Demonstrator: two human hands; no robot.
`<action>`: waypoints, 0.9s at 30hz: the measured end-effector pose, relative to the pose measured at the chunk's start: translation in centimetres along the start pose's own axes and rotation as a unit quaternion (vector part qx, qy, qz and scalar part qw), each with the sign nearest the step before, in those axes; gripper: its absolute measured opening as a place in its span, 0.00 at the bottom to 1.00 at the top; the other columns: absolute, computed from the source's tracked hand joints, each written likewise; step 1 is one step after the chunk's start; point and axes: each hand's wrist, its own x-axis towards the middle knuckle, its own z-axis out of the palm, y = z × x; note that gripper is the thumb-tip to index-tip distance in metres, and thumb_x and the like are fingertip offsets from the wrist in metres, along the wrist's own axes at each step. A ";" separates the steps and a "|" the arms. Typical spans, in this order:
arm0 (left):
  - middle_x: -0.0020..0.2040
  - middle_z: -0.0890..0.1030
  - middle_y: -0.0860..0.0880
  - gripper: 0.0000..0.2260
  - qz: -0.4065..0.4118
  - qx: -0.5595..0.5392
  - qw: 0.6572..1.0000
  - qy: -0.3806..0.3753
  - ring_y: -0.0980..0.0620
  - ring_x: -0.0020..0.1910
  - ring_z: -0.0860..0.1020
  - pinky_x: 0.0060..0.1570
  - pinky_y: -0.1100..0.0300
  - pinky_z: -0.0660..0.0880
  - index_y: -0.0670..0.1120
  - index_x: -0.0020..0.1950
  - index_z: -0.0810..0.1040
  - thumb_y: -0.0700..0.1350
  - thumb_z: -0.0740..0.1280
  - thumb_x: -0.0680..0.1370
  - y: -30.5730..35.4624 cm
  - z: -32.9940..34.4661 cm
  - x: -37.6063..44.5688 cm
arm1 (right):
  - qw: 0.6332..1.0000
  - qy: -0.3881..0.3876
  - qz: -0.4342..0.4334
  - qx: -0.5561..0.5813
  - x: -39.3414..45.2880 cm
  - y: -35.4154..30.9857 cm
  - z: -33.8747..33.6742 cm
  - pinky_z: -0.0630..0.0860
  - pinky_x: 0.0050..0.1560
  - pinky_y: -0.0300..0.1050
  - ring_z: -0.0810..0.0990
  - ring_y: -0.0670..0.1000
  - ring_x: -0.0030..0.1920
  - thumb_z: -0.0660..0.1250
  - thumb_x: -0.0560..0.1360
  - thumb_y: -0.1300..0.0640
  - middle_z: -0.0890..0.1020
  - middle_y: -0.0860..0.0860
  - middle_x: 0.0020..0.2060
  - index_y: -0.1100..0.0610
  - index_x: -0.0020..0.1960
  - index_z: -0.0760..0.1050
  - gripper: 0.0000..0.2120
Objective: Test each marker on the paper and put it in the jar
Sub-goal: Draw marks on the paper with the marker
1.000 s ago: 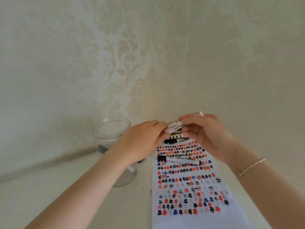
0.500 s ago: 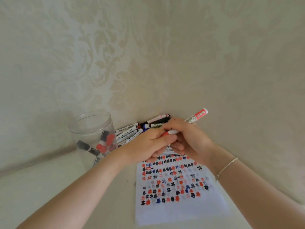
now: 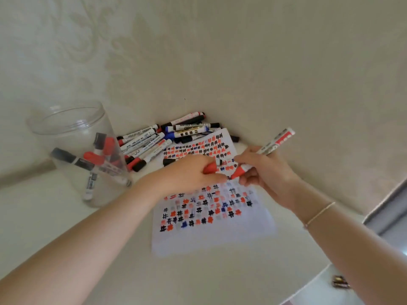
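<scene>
My right hand (image 3: 267, 172) grips a red marker (image 3: 274, 143) with its cap off, the red tip slanting down over the paper (image 3: 211, 219). My left hand (image 3: 189, 175) is closed around the red cap (image 3: 210, 168) and rests on the sheet. Rows of red, black and blue hash marks cover the white paper. A clear jar (image 3: 72, 133) stands at the left with several markers inside. A pile of markers (image 3: 163, 137) lies against the wall behind the paper.
The cream table meets a patterned wall just behind the pile. The table's edge runs along the lower right, where a small dark object (image 3: 340, 283) lies below it. A black marker (image 3: 168, 161) lies on the sheet, partly hidden by my left hand.
The cap has come off the red marker and sits in my left hand. The view has tilted down, showing more of the table, the jar and the pile.
</scene>
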 end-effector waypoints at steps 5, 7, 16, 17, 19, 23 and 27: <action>0.30 0.65 0.53 0.20 -0.011 -0.010 0.998 -0.068 0.53 0.29 0.64 0.31 0.59 0.61 0.48 0.35 0.67 0.63 0.69 0.71 0.3 2.0 2.3 | 0.992 0.108 -0.009 -0.068 -0.9 3.8 0.4 0.65 0.21 0.36 0.69 0.48 0.18 0.63 0.72 0.67 0.73 0.57 0.22 0.62 0.32 0.67 0.11; 0.31 0.65 0.52 0.22 -0.020 0.006 0.997 -0.075 0.53 0.30 0.64 0.32 0.59 0.61 0.48 0.35 0.67 0.64 0.70 0.70 0.3 2.3 2.7 | 0.984 0.147 -0.026 -0.096 -1.0 4.4 0.4 0.60 0.19 0.35 0.63 0.46 0.17 0.64 0.71 0.66 0.67 0.52 0.20 0.59 0.30 0.64 0.14; 0.30 0.67 0.53 0.23 -0.011 0.046 0.998 -0.036 0.54 0.30 0.66 0.32 0.60 0.63 0.49 0.35 0.69 0.67 0.68 0.68 -0.4 3.2 2.6 | 0.963 0.200 -0.065 -0.166 -1.0 5.6 0.1 0.56 0.19 0.36 0.57 0.45 0.21 0.65 0.68 0.67 0.60 0.44 0.17 0.56 0.27 0.58 0.18; 0.30 0.67 0.53 0.23 -0.010 0.049 0.998 -0.036 0.54 0.29 0.66 0.32 0.60 0.63 0.49 0.35 0.69 0.67 0.68 0.68 -0.4 3.2 2.6 | 0.964 0.202 -0.062 -0.161 -0.9 5.6 0.1 0.56 0.19 0.35 0.57 0.46 0.21 0.65 0.68 0.67 0.60 0.45 0.18 0.56 0.27 0.59 0.18; 0.30 0.68 0.54 0.22 -0.008 0.057 0.998 -0.039 0.54 0.29 0.66 0.31 0.61 0.64 0.49 0.35 0.69 0.68 0.68 0.68 -0.3 3.1 2.8 | 0.966 0.197 -0.056 -0.155 -1.0 5.5 0.1 0.56 0.19 0.34 0.58 0.46 0.21 0.65 0.68 0.67 0.62 0.48 0.20 0.57 0.28 0.61 0.16; 0.30 0.69 0.53 0.22 -0.002 0.063 0.997 -0.042 0.54 0.30 0.67 0.31 0.61 0.64 0.49 0.36 0.70 0.68 0.67 0.68 -0.3 3.1 2.9 | 0.963 0.192 -0.063 -0.177 -1.2 5.4 0.3 0.56 0.20 0.36 0.57 0.47 0.22 0.65 0.68 0.67 0.63 0.50 0.22 0.57 0.28 0.60 0.17; 0.30 0.69 0.54 0.23 0.001 0.071 0.997 -0.039 0.54 0.30 0.67 0.32 0.60 0.64 0.49 0.36 0.70 0.69 0.67 0.68 -0.3 2.9 2.8 | 0.957 0.200 -0.073 -0.197 -1.2 5.3 0.4 0.55 0.21 0.37 0.57 0.46 0.22 0.64 0.68 0.67 0.60 0.47 0.21 0.55 0.27 0.57 0.19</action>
